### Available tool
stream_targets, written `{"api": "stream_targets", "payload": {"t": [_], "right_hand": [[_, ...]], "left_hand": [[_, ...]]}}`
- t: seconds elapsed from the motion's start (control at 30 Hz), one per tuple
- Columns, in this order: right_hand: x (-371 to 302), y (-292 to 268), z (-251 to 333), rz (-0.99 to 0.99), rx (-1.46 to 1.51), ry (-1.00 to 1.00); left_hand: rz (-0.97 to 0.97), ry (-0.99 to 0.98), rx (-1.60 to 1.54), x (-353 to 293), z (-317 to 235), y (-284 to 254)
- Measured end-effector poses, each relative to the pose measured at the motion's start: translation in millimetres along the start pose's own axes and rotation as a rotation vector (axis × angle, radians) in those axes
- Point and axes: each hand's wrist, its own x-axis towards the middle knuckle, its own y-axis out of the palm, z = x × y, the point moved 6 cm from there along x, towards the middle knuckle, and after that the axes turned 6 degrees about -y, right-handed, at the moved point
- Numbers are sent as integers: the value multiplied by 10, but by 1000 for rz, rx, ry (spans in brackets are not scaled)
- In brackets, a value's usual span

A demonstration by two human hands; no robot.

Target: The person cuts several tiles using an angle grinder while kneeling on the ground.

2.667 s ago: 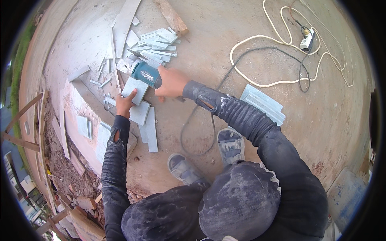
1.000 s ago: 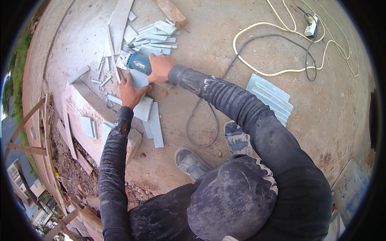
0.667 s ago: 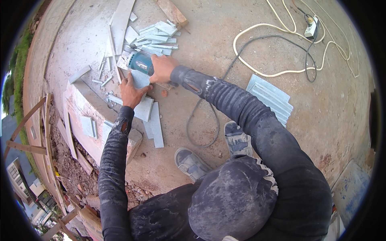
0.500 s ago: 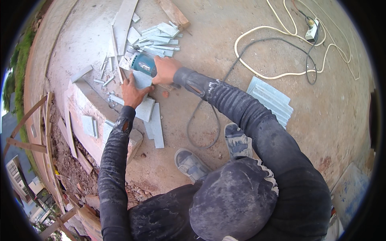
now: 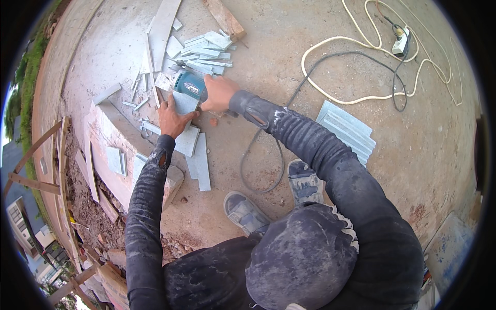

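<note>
My right hand is closed around the back of a teal power cutter, which looks like an angle grinder; its disc is hard to make out. The cutter's front end lies at the far edge of a grey-blue stone tile piece. Spread over this tile, my left hand grips it with the fingers at its left side and the thumb at its right. Just nearer to me are another tile and a narrower tile strip. Beyond the cutter lies a pile of cut tile strips.
A pale stone block with small tiles on it stands left. Stacked ribbed tiles lie right. A grey cable loops near my sandals, and a cream cord runs to a white socket block. A wooden plank lies ahead.
My right hand and the cutter have shifted slightly to the right. My left hand stays on the tile, nearly unmoved.
</note>
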Motion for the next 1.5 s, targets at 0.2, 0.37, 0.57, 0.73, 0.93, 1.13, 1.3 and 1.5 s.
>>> {"api": "stream_targets", "payload": {"t": [0.2, 0.37, 0.57, 0.73, 0.93, 1.13, 1.3, 1.5], "right_hand": [[-37, 4, -26, 75, 5, 37], [-98, -18, -22, 20, -13, -4], [-160, -44, -50, 36, -26, 28], [-188, -28, -67, 27, -27, 12], [-251, -38, -118, 33, -20, -1], [-345, -74, -130, 23, -10, -14], [-445, -130, -134, 38, -9, 0], [-521, -103, -210, 29, -4, -3]], "left_hand": [[-32, 25, 0, -10, 0, -1], [-22, 21, -5, -7, 6, -5], [-7, 21, -13, 8, -15, 2], [-15, 24, -10, 2, 11, -6], [-7, 24, -17, -5, -35, -10], [6, 12, -15, -7, -32, -30], [15, 9, -22, -6, -35, -20], [14, 9, -2, 3, -20, -8]]}}
